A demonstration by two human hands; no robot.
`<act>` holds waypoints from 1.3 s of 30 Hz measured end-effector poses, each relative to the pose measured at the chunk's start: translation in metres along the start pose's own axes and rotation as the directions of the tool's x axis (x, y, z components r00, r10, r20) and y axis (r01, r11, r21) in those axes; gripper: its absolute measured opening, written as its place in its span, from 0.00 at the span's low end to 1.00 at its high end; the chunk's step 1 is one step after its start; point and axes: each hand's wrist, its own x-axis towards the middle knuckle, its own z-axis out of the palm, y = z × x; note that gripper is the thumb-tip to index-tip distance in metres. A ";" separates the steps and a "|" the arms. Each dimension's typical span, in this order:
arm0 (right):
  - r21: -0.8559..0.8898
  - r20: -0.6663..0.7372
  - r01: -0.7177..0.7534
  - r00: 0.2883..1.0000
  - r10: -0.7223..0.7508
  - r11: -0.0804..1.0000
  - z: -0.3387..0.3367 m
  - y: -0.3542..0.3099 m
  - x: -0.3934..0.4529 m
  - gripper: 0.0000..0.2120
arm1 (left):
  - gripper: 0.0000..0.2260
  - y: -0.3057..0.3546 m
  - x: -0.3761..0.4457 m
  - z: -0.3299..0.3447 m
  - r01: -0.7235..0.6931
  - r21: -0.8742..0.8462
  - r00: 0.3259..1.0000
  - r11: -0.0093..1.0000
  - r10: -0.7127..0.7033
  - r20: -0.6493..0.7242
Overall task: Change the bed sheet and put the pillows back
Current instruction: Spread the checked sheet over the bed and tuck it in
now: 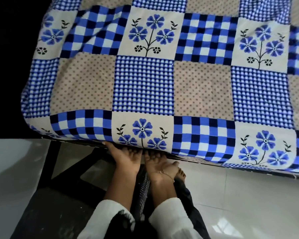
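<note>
Sheet: blue patchwork bed sheet [145, 80] covers the mattress, its edge hanging at 6 o'clock.
Hands: left hand [126, 156] and right hand [160, 165], palms up, fingertips hidden under the edge, apparently tucking; grip unclear.

Even daylight falls on the sheet [143, 83], its colours bright. The upper left corner is black. The floor [248, 195] shows pale glare, with dark shadow under the bed. Wide-angle bending curves the edges; the right side is softly blurred.
</note>
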 end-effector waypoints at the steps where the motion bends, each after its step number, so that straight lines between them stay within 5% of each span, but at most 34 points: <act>1: -0.020 0.001 0.009 1.000 -0.009 1.000 0.002 -0.002 0.000 0.32 | 0.38 0.000 0.001 -0.002 -0.013 0.012 1.000 1.000 0.013 -0.023; 9: -0.143 -0.102 0.034 0.994 -0.049 0.989 -0.013 -0.045 -0.025 0.27 | 0.26 -0.026 -0.004 0.002 -0.093 0.190 0.970 0.977 0.132 -0.206; 16: 0.008 -0.149 0.267 0.953 -0.263 0.964 -0.052 -0.150 -0.032 0.21 | 0.15 -0.139 -0.049 0.022 0.175 0.221 0.984 0.959 -0.178 -0.009; 21: 0.086 -0.035 0.279 0.960 -0.277 0.957 -0.056 -0.222 -0.031 0.22 | 0.19 -0.222 -0.075 0.053 0.169 0.211 0.981 0.963 -0.186 0.061; 26: -0.150 0.080 0.175 0.983 -0.164 0.973 -0.070 -0.307 -0.038 0.21 | 0.21 -0.310 -0.088 0.076 0.164 0.128 0.973 0.978 -0.182 0.144; 29: -0.317 0.023 0.233 0.971 -0.238 0.919 -0.087 -0.375 -0.045 0.19 | 0.17 -0.383 -0.100 0.091 0.169 0.275 0.972 0.946 -0.207 0.114; 35: -0.259 -0.095 0.298 0.939 -0.332 0.919 -0.108 -0.533 -0.065 0.13 | 0.18 -0.535 -0.164 0.152 0.211 0.416 0.958 0.884 -0.271 0.090; 39: -0.242 -0.139 0.377 0.898 -0.417 0.894 -0.117 -0.621 -0.077 0.11 | 0.11 -0.617 -0.202 0.179 0.136 0.675 0.935 0.725 -0.320 0.155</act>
